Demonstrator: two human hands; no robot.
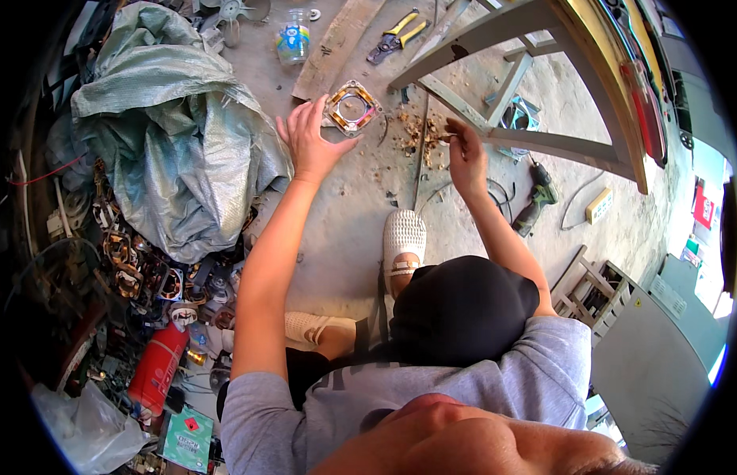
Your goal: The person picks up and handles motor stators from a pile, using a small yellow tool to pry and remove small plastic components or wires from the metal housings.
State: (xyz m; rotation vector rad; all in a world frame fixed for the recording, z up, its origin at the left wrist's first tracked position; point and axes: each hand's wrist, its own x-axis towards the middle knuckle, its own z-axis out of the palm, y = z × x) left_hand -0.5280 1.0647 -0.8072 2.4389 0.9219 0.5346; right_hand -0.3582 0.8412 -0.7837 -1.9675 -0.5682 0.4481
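Left hand lay spread on the floor, fingers open, touching the motor stator. Right hand pinched a small tool. Clear jar stood beyond, contents unclear.

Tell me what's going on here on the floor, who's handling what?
A person sits on a concrete floor. Their left hand is spread open, fingertips touching a square metal motor core with copper windings that lies flat on the floor. Their right hand is pinched shut on a small thin tool, too small to identify, over a scatter of brownish scraps. Yellow-handled pliers lie farther off, and a green cordless drill lies to the right.
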